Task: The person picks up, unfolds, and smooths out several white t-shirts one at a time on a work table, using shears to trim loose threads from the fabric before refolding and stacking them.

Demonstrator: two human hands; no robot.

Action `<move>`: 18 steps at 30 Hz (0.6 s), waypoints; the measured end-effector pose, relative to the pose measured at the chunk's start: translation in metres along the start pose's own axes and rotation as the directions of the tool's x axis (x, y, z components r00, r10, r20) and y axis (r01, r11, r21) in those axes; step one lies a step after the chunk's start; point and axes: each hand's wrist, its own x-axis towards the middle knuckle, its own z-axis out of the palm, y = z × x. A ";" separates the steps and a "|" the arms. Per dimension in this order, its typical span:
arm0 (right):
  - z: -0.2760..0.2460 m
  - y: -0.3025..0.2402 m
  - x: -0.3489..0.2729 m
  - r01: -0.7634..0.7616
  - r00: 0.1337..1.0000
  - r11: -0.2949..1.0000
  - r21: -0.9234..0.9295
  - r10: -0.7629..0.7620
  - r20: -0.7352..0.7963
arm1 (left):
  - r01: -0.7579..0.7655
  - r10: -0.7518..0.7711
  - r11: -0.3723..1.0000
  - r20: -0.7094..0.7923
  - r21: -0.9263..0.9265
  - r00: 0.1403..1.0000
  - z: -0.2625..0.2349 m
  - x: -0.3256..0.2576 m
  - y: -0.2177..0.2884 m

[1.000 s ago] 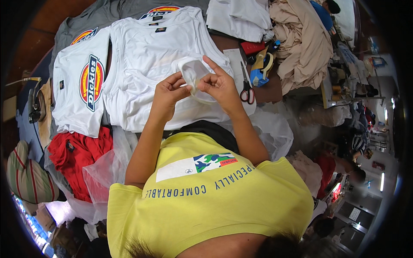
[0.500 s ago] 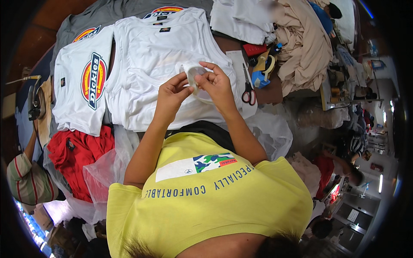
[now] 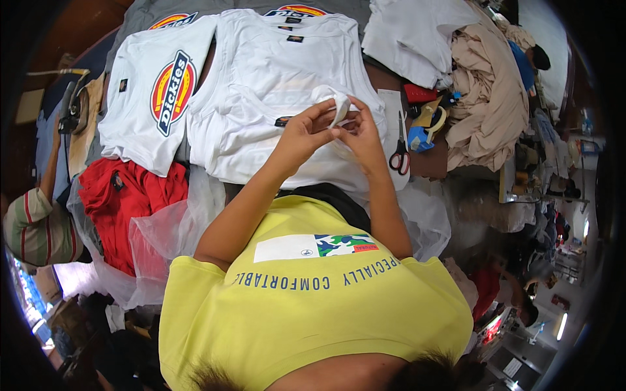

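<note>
In front of me lies a white sleeveless shirt on a pile of similar white shirts. A narrow band of its edge is raised and curls between my hands. My left hand closes on this band from the left, fingers bent and thumb pressed in. From the right, my right hand pinches the same band, its fingertips nearly touching the left ones. A dark neck label shows just beside my left hand. The exact contact of the fingertips is partly hidden by the fabric.
Right of the pile are black-and-red scissors, a blue tape dispenser and a heap of beige cloth. A white printed shirt and red garments lie left. Another person's striped sleeve is at far left, beside an iron.
The view has shifted, so the table appears further right. My hands have turned the raised band, and the dark neck label beside the left hand now shows.
</note>
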 end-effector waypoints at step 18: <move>-0.088 0.026 0.112 0.024 0.930 0.995 -0.097 -0.057 -0.363 | 0.414 0.334 0.379 -0.539 0.828 0.773 -0.201 -0.134 -0.021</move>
